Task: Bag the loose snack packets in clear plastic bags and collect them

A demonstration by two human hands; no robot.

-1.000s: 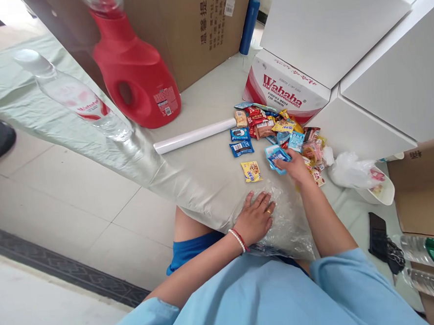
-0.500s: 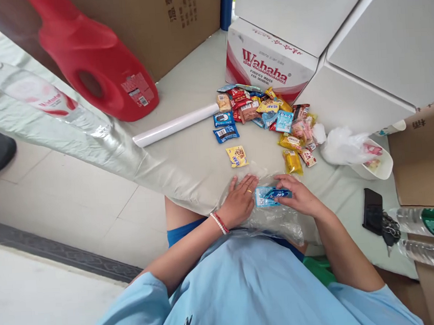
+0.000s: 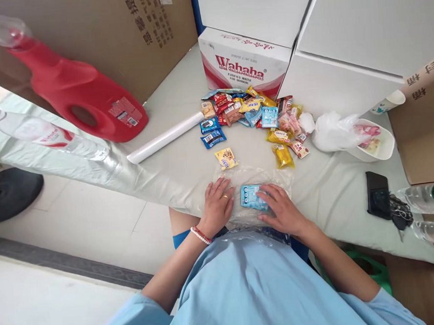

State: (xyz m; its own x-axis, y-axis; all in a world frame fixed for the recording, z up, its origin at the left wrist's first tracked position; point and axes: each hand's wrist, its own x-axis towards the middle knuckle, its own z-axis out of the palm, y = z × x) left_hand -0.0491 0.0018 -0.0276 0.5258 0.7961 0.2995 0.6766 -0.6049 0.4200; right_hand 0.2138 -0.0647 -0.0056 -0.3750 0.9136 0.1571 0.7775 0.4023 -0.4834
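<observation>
A light blue snack packet (image 3: 251, 197) lies flat on a sheet of clear plastic film (image 3: 239, 173) at the table's front edge. My right hand (image 3: 284, 210) rests over the packet's right end, fingers spread and thumb apart, hiding that end. Left of the packet, my left hand (image 3: 217, 204) lies flat on the film with its fingers stretched out, holding nothing. A yellow cookie packet (image 3: 226, 158) sits just beyond the film, and a yellow-wrapped snack (image 3: 283, 156) lies beyond its right side.
Several wrapped snacks (image 3: 232, 113) are piled against the Wahaha box (image 3: 246, 65). Left of them are a white roll (image 3: 166, 137), a red jug (image 3: 88, 97) and a clear bottle (image 3: 46, 136). Rightward are a white bowl (image 3: 387, 144), a phone (image 3: 378, 195) and keys (image 3: 400, 212).
My left hand has moved left, away from the packets. My right hand's fingers have spread over the light blue packet. The dark blue packet under them no longer shows. The view has shifted.
</observation>
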